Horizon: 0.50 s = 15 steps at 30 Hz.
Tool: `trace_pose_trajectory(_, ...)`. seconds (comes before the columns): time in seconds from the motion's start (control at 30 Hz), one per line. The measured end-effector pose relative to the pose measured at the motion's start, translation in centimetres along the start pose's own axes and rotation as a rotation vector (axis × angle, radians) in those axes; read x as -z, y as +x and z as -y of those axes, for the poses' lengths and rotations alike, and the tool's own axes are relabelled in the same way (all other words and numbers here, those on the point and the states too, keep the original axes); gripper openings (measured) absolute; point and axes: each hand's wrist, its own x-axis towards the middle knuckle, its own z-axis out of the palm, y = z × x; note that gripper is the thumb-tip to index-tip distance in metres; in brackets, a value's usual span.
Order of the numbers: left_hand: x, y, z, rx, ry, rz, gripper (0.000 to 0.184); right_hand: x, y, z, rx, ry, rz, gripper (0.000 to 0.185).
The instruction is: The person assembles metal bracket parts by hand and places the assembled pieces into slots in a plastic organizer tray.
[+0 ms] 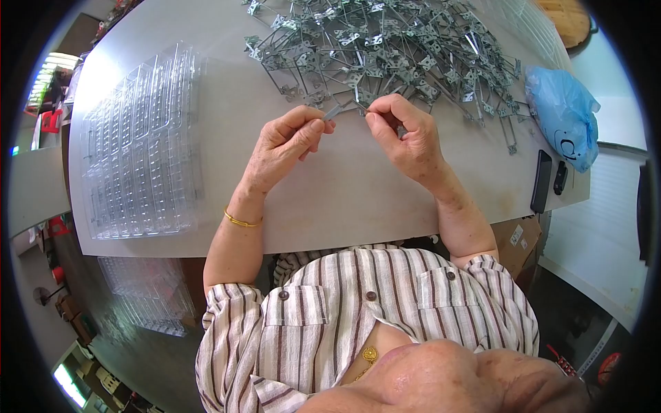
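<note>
In the head view, my left hand (292,138) is closed in a pinch on a small flat grey metal strip (333,111). My right hand (406,134) pinches the end of a thin metal piece (360,106), with thumb and forefinger together. The two held ends nearly meet; whether they belong to one part I cannot tell. Just beyond my fingers lies a large tangled pile of metal brackets with thin rods (385,51).
Clear plastic blister trays (141,148) lie at the table's left, with more trays (151,292) below the edge. On the right are a blue plastic bag (564,113), a black phone (541,181) and a small black object (560,177). A cardboard box (518,241) stands under the right edge.
</note>
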Motion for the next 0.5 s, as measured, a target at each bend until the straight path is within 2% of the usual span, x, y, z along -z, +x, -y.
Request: trace_pose_trajectory(0.5, -0.03, -0.04, 0.04, -0.076, 0.050, 0.036, 0.018, -0.12, -0.13, 0.10, -0.059, -0.003, 0.007, 0.007)
